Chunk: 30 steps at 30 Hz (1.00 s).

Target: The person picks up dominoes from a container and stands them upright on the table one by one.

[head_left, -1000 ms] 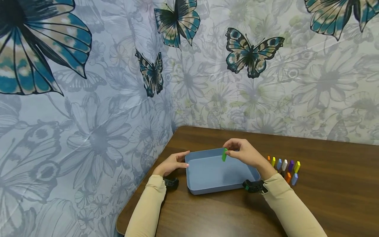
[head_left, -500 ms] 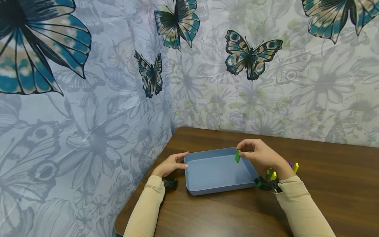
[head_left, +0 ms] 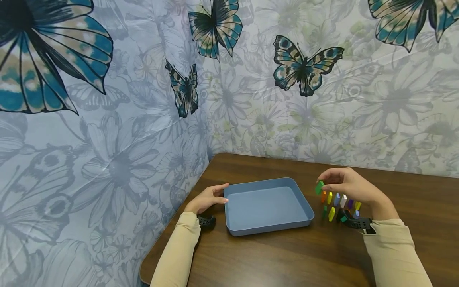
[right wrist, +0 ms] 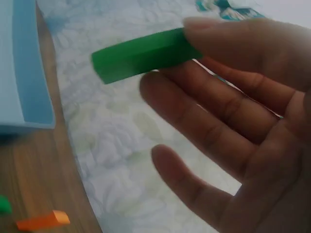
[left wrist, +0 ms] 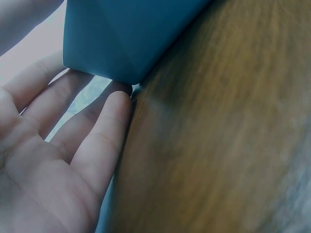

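Observation:
My right hand (head_left: 353,189) pinches a small green block (right wrist: 141,54) between thumb and fingertips. In the head view it is raised over the left end of two rows of small coloured blocks standing on the table. An orange block (head_left: 324,196), a dark green block (head_left: 324,211) and a yellow block (head_left: 332,214) stand nearest below it; the wrist strap partly hides others. My left hand (head_left: 206,200) rests against the left side of a blue rectangular tray (head_left: 269,228). The left wrist view shows its fingers (left wrist: 109,128) extended, tips at the tray's corner.
The blocks stand right of the tray on a brown wooden table (head_left: 272,259). A white block (head_left: 343,201) and a purple block (head_left: 350,204) are among them. Behind the table hangs a butterfly-patterned wall covering (head_left: 308,119). The table's left edge runs beside my left forearm.
My right hand has moved right, carrying the green block from above the tray to above the rows of blocks. My left hand and the tray have stayed in place.

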{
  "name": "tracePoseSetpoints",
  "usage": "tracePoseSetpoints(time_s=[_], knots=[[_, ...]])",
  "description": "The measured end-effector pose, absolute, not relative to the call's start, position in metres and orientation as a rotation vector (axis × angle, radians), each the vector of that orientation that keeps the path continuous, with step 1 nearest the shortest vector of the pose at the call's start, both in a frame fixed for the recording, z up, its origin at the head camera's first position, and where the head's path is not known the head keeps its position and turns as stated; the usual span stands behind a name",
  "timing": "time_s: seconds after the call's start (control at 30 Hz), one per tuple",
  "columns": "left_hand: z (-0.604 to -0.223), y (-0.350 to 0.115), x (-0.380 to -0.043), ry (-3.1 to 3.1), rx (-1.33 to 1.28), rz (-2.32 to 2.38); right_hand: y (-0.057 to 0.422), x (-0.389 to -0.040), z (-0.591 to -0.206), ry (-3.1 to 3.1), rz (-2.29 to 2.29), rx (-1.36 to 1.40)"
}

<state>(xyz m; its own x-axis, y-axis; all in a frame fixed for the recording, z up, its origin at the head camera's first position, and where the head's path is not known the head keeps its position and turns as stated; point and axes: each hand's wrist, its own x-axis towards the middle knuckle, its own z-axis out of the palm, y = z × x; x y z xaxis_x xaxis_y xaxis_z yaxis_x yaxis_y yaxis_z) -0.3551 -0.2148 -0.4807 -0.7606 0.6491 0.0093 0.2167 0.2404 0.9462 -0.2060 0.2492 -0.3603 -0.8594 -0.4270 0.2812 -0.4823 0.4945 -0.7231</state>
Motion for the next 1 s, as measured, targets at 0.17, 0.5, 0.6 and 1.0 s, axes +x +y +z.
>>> tracePoseSetpoints(time_s=[0.17,0.5,0.6,1.0], knots=[[-0.481,-0.215,-0.356,2.135,0.798,1.53,0.272,-0.198,-0.36,-2.667,1.362,0.806],[-0.48,-0.215,-0.356,2.126,0.801,1.545,0.314,-0.18,-0.362,-2.692,1.39,0.693],[-0.48,-0.215,-0.356,2.124,0.799,1.55,0.324,-0.178,-0.368,-2.698,1.422,0.673],[-0.482,-0.215,-0.356,2.123,0.801,1.541,0.363,-0.171,-0.392,-2.692,1.558,0.576]])
